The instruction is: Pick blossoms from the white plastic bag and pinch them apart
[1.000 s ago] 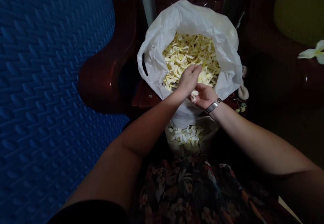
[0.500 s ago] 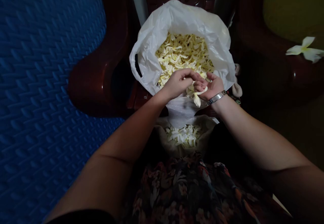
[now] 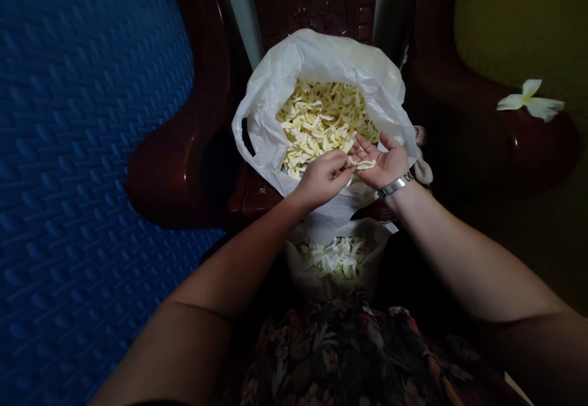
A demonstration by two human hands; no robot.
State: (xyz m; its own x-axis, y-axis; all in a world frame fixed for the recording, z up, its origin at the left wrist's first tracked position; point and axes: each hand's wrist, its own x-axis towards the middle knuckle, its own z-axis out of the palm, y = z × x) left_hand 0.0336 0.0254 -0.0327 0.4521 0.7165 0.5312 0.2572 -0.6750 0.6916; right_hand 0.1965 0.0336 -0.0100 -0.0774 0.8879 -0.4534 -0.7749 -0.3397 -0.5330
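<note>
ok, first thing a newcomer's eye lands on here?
The white plastic bag, brim-full of pale yellow petals, on the dark red chair at centre. Just below, the left hand and right hand meet over a petal. A lone white flower lies on the armrest, upper right.

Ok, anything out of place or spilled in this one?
One stray: a whole white flower lies alone on the dark red chair arm at right, apart from the white bag of petals. The left hand and right hand hold a petal over the bag.
</note>
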